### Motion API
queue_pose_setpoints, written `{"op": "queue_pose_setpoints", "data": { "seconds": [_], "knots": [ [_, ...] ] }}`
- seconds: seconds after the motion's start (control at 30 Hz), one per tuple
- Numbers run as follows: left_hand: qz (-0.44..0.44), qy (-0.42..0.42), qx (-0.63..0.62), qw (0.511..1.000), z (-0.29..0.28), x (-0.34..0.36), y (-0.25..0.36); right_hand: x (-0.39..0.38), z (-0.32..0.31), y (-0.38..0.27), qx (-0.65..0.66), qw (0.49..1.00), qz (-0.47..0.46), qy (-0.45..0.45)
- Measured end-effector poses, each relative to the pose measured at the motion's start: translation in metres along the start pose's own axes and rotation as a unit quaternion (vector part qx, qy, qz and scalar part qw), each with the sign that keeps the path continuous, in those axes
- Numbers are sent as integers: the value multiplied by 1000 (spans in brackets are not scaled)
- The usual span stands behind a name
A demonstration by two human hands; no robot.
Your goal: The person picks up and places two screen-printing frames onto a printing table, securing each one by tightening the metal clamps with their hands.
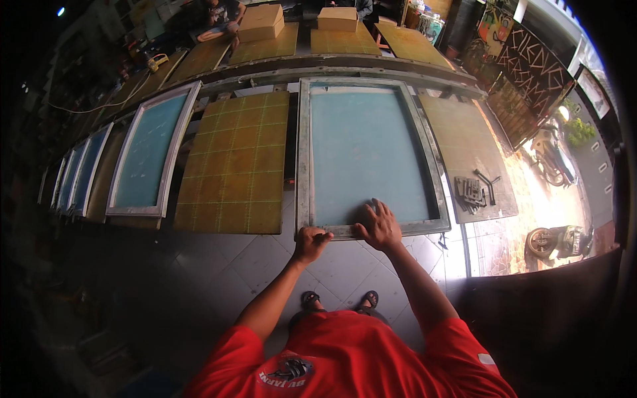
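A large screen-printing frame [304, 152] with light blue mesh [368, 146] lies in front of me over a table board. My left hand [312, 244] is wrapped round its near edge, close to the left corner. A short way to the right, my right hand [380, 227] rests across the same near edge. Its fingers are spread and reach onto the blue mesh, and the palm lies over the frame's bar. What is under the frame is mostly hidden by the mesh.
A yellow-brown gridded board [233, 162] lies to the left, and beyond it another blue-mesh frame [152, 152]. Black metal parts [472, 191] sit on the right-hand board [488, 210]. Cardboard boxes [261, 24] stand at the back near another person [222, 16]. Motorcycles [552, 156] are at right.
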State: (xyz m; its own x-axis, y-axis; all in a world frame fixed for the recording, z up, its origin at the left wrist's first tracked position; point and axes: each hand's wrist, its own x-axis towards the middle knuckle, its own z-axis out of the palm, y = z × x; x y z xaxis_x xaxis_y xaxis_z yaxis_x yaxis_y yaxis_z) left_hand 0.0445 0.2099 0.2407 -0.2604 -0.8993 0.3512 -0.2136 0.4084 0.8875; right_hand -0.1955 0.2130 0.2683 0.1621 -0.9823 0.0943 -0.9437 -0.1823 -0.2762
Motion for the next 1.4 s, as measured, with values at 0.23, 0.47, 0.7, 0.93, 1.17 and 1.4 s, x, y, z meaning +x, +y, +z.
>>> {"op": "queue_pose_setpoints", "data": {
  "seconds": [0.23, 0.47, 0.7, 0.93, 1.17, 1.4],
  "knots": [
    [9, -7, -10, 1000, -5, -5, 10, -7, 2, -1, 24, 1000, -15, 3],
    [7, -17, -15, 1000, -2, -1, 1, 1, -2, -1, 6, 1000, -20, -6],
    [-59, 165, -447, 877, -75, 6, 25, 5, -7, -3, -20, 999, -21, -30],
    [-146, 180, -65, 971, -65, -45, 37, 5, -6, -6, -27, 999, -26, -36],
    [-251, 206, 128, 937, -38, -62, 21, 3, 0, -3, -43, 998, -19, -34],
    [-248, 204, 95, 942, -13, -65, -1, 2, 2, 0, -21, 999, -23, -17]
  ]
}}
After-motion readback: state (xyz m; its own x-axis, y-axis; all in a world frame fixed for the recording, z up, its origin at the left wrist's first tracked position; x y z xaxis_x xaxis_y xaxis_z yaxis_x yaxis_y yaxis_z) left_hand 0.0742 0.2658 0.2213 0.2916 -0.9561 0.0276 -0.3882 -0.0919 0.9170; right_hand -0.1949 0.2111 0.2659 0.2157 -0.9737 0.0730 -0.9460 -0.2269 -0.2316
